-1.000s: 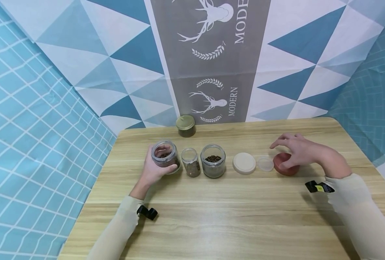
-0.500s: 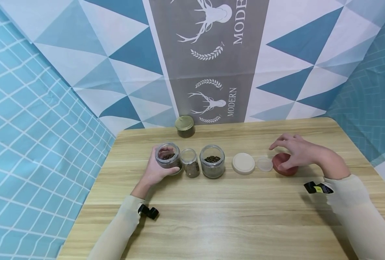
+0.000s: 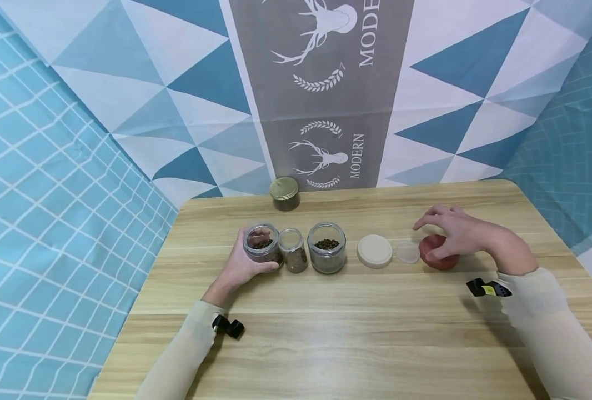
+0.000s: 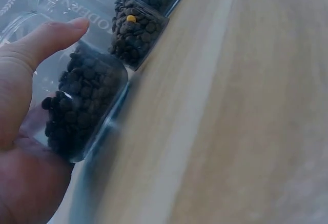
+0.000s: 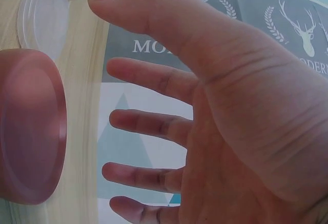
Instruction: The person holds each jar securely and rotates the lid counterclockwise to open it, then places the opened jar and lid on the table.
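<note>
My left hand point(image 3: 240, 265) grips an open glass jar point(image 3: 266, 254) of dark pellets, standing upright against a narrower open jar point(image 3: 296, 256). The left wrist view shows the thumb across the clear side of the gripped jar point(image 4: 84, 96). Right of the narrow jar stands another wide open jar point(image 3: 327, 256) with pellets. My right hand point(image 3: 463, 233) hovers over a red round lid point(image 3: 433, 253); in the right wrist view its fingers are spread, apart from the red lid point(image 5: 32, 126).
A cream lid point(image 3: 375, 251) and a thin clear disc point(image 3: 408, 253) lie between the jars and the red lid. A gold-lidded jar point(image 3: 285, 193) stands at the table's back edge, by the patterned cloth point(image 3: 326, 105).
My left hand has moved the gripped jar to the right and slightly nearer, up against the narrow jar. The right hand has hardly moved.
</note>
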The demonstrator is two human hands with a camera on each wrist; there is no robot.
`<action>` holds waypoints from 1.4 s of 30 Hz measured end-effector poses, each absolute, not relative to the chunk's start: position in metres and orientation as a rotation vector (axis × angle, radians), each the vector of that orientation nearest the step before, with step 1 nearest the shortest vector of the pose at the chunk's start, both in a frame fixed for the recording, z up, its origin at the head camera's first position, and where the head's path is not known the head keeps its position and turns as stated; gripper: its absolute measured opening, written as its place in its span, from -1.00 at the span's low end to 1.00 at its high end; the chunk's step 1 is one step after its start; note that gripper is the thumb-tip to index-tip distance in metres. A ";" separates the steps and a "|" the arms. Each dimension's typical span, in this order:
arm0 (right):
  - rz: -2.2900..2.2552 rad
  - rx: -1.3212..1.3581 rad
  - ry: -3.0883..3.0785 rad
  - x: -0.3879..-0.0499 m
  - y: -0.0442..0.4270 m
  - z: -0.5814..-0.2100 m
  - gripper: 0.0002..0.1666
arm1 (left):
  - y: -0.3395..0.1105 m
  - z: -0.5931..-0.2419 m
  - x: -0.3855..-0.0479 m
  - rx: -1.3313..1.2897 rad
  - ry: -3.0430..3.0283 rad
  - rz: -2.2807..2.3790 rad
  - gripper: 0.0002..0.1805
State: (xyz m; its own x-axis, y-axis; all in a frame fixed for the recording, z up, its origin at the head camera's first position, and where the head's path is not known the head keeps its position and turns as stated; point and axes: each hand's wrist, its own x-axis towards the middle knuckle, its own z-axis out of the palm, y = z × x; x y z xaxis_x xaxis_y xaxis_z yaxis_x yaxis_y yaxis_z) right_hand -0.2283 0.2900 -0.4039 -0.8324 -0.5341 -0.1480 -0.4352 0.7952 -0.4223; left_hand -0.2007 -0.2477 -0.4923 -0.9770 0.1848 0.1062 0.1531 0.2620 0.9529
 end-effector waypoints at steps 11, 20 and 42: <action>-0.550 -0.739 2.720 -0.228 0.287 -0.405 -0.17 | -0.255 -0.491 -0.201 0.388 2.491 1.791 0.11; -0.543 -0.759 2.723 -0.229 0.281 -0.405 -0.18 | -0.253 -0.487 -0.200 0.382 2.508 1.768 0.09; -0.543 -0.852 2.737 -0.235 0.274 -0.391 -0.26 | -0.263 -0.451 -0.193 0.521 2.697 1.811 -0.18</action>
